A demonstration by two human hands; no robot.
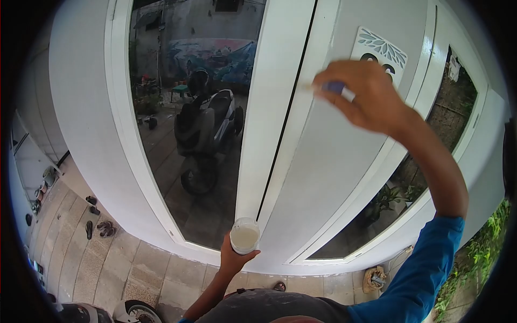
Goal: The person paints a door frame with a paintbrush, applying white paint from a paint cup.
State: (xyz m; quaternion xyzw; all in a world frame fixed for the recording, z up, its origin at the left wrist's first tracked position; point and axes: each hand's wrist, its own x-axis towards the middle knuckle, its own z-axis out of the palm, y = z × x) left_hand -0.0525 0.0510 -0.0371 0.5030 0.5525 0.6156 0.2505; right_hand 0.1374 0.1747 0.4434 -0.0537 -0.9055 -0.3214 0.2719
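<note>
My left hand is wrapped round a small white cup, held low in front of my body. Pale, whitish paint shows inside it. Raised at the upper right, my right hand is closed on a small paintbrush with a purple-blue handle, smeared by motion. Its pale tip points left, close to the white door frame and the dark narrow gap beside it. Behind this hand is a white plaque with a leaf pattern, partly hidden by the fingers.
A dark glass door reflects a parked scooter. Right of the grey wall is a white-framed window. Sandals lie on the paving at left. A motorbike wheel is at lower left, a bag at lower right.
</note>
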